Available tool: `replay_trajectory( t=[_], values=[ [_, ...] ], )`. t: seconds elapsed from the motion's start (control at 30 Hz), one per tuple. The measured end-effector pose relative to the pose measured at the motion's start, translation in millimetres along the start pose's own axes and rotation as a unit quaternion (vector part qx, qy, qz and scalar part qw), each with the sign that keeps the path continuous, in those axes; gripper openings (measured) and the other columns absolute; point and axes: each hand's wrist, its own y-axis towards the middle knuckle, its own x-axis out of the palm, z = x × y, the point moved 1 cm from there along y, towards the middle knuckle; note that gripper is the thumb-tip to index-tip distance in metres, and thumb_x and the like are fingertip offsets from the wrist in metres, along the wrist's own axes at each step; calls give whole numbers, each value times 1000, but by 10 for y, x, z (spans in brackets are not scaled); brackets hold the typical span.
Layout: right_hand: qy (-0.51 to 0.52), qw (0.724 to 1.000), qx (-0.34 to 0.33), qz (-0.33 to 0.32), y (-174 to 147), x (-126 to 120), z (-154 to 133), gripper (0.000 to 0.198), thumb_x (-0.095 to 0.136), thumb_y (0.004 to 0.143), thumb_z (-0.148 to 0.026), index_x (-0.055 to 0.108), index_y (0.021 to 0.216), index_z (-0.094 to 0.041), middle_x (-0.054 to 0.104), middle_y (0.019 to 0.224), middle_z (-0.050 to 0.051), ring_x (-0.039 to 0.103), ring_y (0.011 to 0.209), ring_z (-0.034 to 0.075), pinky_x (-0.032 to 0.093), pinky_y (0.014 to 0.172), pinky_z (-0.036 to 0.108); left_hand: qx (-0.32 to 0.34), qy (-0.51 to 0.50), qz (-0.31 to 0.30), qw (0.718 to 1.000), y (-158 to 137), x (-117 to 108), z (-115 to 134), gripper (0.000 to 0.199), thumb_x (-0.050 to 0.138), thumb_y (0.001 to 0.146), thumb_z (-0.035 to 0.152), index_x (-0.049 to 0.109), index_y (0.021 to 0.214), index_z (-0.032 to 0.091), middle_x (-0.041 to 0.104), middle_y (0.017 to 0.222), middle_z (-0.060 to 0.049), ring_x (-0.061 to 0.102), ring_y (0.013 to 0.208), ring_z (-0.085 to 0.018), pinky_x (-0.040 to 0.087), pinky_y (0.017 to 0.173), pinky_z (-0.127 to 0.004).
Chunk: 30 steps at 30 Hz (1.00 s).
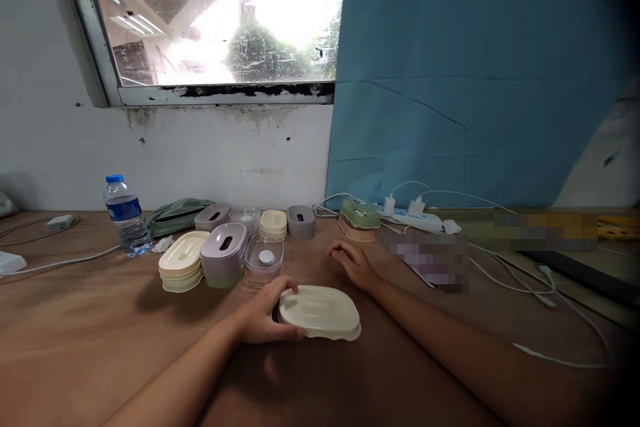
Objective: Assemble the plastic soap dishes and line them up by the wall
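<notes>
Cream oblong plastic lid (323, 310): left hand (270, 312) clamped on one end; right hand (356, 267) unclenched, apparently empty. Step: seemingly handling lid; next move calls for steady grip.

Brn tbl (85, 333) has btl (125, 213), cream lid stack (182, 260).

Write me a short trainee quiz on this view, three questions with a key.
1. Which hand grips the cream lid nearest the wearer?
2. True or false: the right hand is touching that lid.
3. Which stands just to the right of the cream stack?
A) bottle
B) lilac container
C) power strip

Key:
1. The left hand, at the lid's left end.
2. False; the right hand is apart from it, farther back on the table.
3. B
</notes>
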Motion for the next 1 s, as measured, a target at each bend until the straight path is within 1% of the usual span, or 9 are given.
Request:
replay_trajectory(
  t=[0.13, 0.23, 0.3, 0.5, 0.6, 0.73, 0.83, 0.9, 1.0],
  values=[
    [26, 997, -48, -46, -406, -348, -207, 20, 47, 76, -33, 58, 86, -19, 60, 81, 5, 55, 74, 19, 46, 67, 30, 2, -92, 25, 995, 35, 4, -88, 47, 60, 65, 47, 39, 96, 19, 47, 101, -2, 45, 89, -18, 37, 77, -28],
    [-4, 984, -133, -114, -585, -457, -384, 38, 54, 75, -24, 50, 112, -20, 55, 103, 9, 52, 95, 21, 44, 81, 34, 13, -177, 14, 984, 43, 3, -100, 48, 60, 65, 48, 37, 96, 20, 46, 105, -3, 45, 90, -18, 36, 77, -28],
    [-27, 972, -180, -146, -626, -475, -471, 42, 54, 78, -18, 47, 119, -22, 53, 109, 10, 50, 101, 20, 43, 85, 32, 21, -229, -1, 973, 37, -4, -83, 51, 62, 63, 50, 37, 96, 21, 45, 106, -3, 46, 91, -18, 36, 76, -27],
    [-35, 933, -295, -204, -559, -458, -629, 36, 55, 80, -17, 51, 116, -24, 64, 96, 7, 59, 85, 17, 47, 75, 29, 35, -356, 0, 934, 23, -14, -80, 60, 64, 59, 53, 39, 103, 20, 49, 107, -5, 49, 95, -22, 38, 79, -31],
    [-23, 940, -279, -196, -523, -439, -707, 26, 57, 80, -22, 57, 106, -22, 66, 87, 6, 61, 77, 16, 49, 67, 26, 34, -464, 12, 885, 49, 2, -145, 58, 55, 67, 55, 39, 110, 20, 52, 108, -9, 51, 97, -25, 36, 84, -38],
    [-5, 970, -238, -42, -277, -359, -746, 16, 65, 74, -27, 61, 87, -19, 62, 69, 2, 55, 54, 10, 44, 50, 20, 7, -574, 3, 819, 96, 28, -235, 47, 41, 78, 50, 41, 109, 15, 55, 105, -13, 57, 90, -27, 34, 85, -43],
    [-41, 986, -162, 11, 160, -175, -659, 21, 67, 71, -32, 63, 84, -16, 59, 67, 0, 50, 51, 9, 43, 51, 20, -8, -583, 14, 813, 114, 34, -250, 39, 42, 80, 44, 41, 107, 15, 59, 96, -12, 59, 85, -26, 35, 81, -41],
    [-113, 990, -90, -3, 509, 17, -554, 26, 67, 69, -34, 64, 88, -17, 60, 73, 0, 51, 54, 9, 43, 53, 20, -19, -579, 19, 815, 120, 37, -236, 37, 43, 80, 42, 41, 105, 16, 60, 91, -10, 60, 83, -24, 36, 79, -39],
    [-137, 989, -56, -10, 958, 358, -388, 24, 66, 71, -29, 65, 93, -18, 62, 77, 1, 53, 58, 10, 43, 59, 21, -35, -575, 23, 817, 128, 41, -215, 37, 47, 78, 44, 41, 100, 16, 61, 87, -9, 61, 80, -23, 36, 77, -37]
  ],
)
